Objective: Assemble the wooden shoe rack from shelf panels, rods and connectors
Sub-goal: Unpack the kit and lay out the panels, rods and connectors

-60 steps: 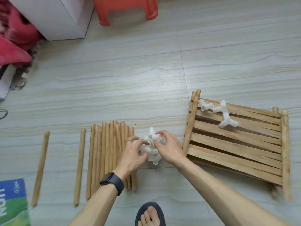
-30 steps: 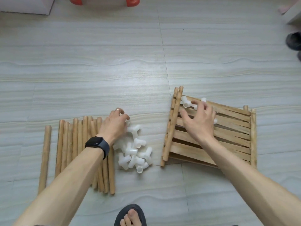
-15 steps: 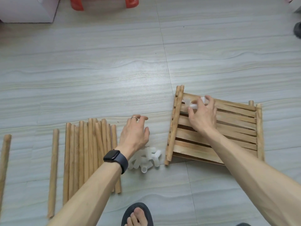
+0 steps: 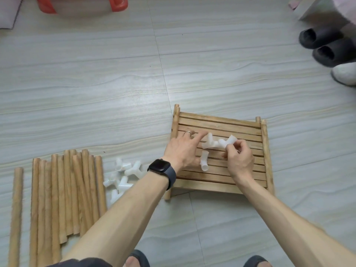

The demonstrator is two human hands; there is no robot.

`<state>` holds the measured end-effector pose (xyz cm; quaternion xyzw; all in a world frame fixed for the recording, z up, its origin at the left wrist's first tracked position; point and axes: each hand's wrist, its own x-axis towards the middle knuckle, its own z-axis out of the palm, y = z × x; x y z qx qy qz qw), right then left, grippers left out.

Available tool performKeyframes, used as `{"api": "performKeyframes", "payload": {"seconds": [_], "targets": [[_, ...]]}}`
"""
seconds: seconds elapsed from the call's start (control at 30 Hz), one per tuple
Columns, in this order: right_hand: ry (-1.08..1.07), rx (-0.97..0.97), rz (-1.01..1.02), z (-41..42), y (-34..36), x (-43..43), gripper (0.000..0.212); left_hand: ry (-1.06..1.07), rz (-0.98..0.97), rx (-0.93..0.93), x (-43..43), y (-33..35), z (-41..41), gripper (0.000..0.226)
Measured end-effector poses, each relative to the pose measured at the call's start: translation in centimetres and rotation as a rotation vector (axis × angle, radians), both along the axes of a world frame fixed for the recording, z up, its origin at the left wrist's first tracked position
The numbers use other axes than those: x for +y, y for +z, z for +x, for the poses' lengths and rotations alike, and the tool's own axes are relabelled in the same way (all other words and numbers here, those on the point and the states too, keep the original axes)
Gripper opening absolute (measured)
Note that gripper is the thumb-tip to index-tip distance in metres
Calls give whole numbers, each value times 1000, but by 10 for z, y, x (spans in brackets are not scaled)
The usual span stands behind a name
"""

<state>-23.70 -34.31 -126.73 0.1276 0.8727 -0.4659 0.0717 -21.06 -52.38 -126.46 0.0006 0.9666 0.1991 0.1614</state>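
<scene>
Connectors (image 4: 209,143): likely light, stiff, slick plastic, take by 1 arm | right hand (image 4: 238,158) pinches 1 | left hand (image 4: 183,151) fingers straight, gripping nothing

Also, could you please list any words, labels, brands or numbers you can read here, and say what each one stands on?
No text can be read in this view.
The watch on the left wrist shows only a dark screen.
The white connectors, wooden rods, shelf panels and black slippers show no print, label or number.
</scene>
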Motion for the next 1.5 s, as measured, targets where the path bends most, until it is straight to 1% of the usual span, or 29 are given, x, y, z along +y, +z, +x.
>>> {"api": "performKeyframes", "payload": {"seconds": [0.07, 0.13, 0.2, 0.3, 0.37, 0.43, 0.53, 0.6, 0.63, 0.7, 0.8, 0.87, 0.9, 0.93, 1.0, 1.07, 1.13, 1.17, 1.23, 1.3, 1.33, 1.4, 1.43, 1.5], "targets": [[4, -38, 43, -5, -6, 13, 12, -43, 11, -72, 12, -5, 2, 73], [37, -92, 96, -8, -14, 24, 12, -1, 51, -59, 24, -9, 10, 62], [76, -120, 124, -5, -23, 34, 17, 26, 76, -20, 34, -10, 18, 68], [96, -81, 140, 0, -29, 37, 27, -59, 11, -31, 45, -10, 20, 84], [79, -113, 120, -1, -29, 35, 30, -73, -41, -28, 51, -11, 17, 82], [60, -178, 86, -5, -28, 35, 31, 4, -11, -15, 56, -12, 11, 73], [59, -225, 51, -8, -26, 38, 24, 147, 81, -9, 61, -9, 2, 77], [52, -226, 25, -9, -27, 40, 24, 184, 101, 55, 65, -3, -6, 77], [44, -225, 13, -9, -27, 40, 25, 178, 81, 98, 68, -1, -11, 74], [34, -228, 3, -9, -28, 39, 26, 107, -17, 146, 73, 2, -22, 61], [42, -223, 20, -8, -29, 38, 25, 32, -164, 84, 77, 1, -30, 39], [52, -228, 35, -9, -29, 39, 26, 35, -165, 56, 76, 0, -28, 34], [52, -235, 34, -9, -27, 39, 27, 50, -120, 57, 72, 0, -26, 33], [48, -238, 34, -9, -25, 39, 26, 87, -38, 60, 66, 1, -22, 32], [47, -190, 50, -4, -18, 36, 21, 230, 168, 107, 45, 7, -10, 28], [81, -89, 38, 8, -5, 26, 16, 396, 272, 209, 11, 12, 13, 26], [166, 1, 11, 25, 12, 6, 16, 554, 256, 264, -35, 10, 46, 27], [228, 27, -14, 35, 17, -8, 15, 641, 221, 248, -59, 8, 65, 27], [381, 40, -51, 55, 21, -38, 5, 831, 173, 145, -103, 1, 102, 27], [551, 7, -64, 78, 18, -69, 12, 988, 193, 21, -134, -6, 128, 30], [624, -44, -63, 89, 13, -84, 11, 1018, 202, -33, -144, -9, 136, 30], [745, -146, -33, 109, 4, -112, 8, 990, 243, -108, -156, -16, 143, 32], [769, -174, -16, 117, -1, -124, 6, 964, 298, -131, -159, -18, 143, 33], [750, -201, 42, 129, -11, -145, 8, 916, 428, -173, -161, -22, 139, 36]]}}
